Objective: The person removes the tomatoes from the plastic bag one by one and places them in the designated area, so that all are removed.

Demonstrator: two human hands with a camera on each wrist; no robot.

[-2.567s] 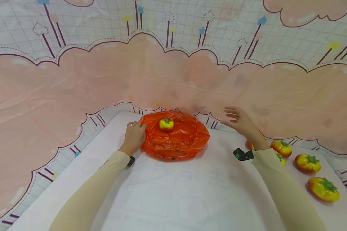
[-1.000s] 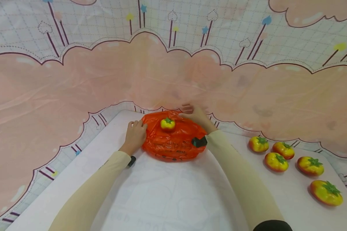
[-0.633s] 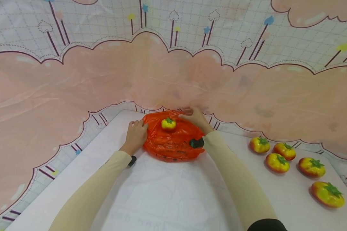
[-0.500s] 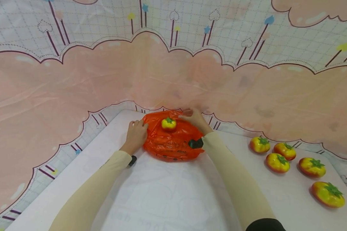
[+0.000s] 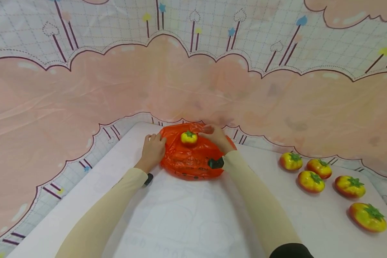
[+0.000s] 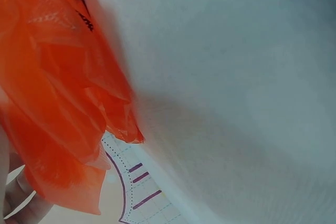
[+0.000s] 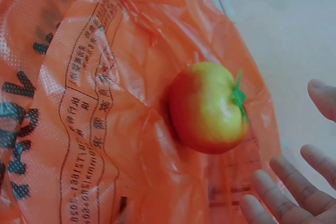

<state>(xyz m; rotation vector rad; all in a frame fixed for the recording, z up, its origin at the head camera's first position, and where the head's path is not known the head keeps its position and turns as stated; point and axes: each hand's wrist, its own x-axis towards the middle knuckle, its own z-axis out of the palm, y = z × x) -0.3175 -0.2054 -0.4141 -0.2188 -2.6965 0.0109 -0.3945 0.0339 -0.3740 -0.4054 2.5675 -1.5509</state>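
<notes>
An orange-red plastic bag (image 5: 187, 163) lies spread on the white table, with black print on it. On top of the bag sits a yellow-and-red tomato (image 5: 189, 138) with a green leafy top. My left hand (image 5: 152, 151) grips the bag's left edge; in the left wrist view, fingers (image 6: 32, 203) show behind the thin plastic. Just right of the tomato is my right hand (image 5: 216, 138), its fingers spread and holding nothing. The right wrist view shows the fingertips (image 7: 262, 182) apart from the tomato (image 7: 207, 108), above the bag's edge.
Several similar tomatoes (image 5: 311, 181) lie on the right part of the white table (image 5: 180, 218). Behind the table hangs a pink-and-white patterned cloth (image 5: 193, 86). Dark wrist cameras sit at both cuffs.
My right hand has come left from beside the tomatoes on the right to the bag, then lower and closer to the tomato on it. The left hand stays at the bag's edge.
</notes>
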